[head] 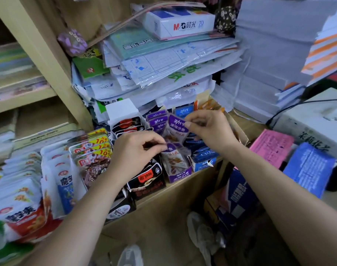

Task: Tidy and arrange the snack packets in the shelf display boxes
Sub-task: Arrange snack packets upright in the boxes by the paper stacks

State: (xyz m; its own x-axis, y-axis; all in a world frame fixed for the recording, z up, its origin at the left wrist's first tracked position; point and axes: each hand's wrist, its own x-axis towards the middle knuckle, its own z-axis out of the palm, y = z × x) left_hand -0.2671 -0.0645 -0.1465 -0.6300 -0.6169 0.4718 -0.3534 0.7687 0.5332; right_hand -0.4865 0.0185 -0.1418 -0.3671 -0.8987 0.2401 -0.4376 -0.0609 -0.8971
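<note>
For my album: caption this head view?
Left hand and right hand pinch purple snack packets over the purple display box.

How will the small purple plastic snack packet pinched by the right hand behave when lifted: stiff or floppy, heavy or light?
Probably light: the right hand holds the small purple plastic snack packet by a fingertip pinch at its top edge. Likely floppy, as its body looks creased and curved. The glossy film may be slippery.
</note>
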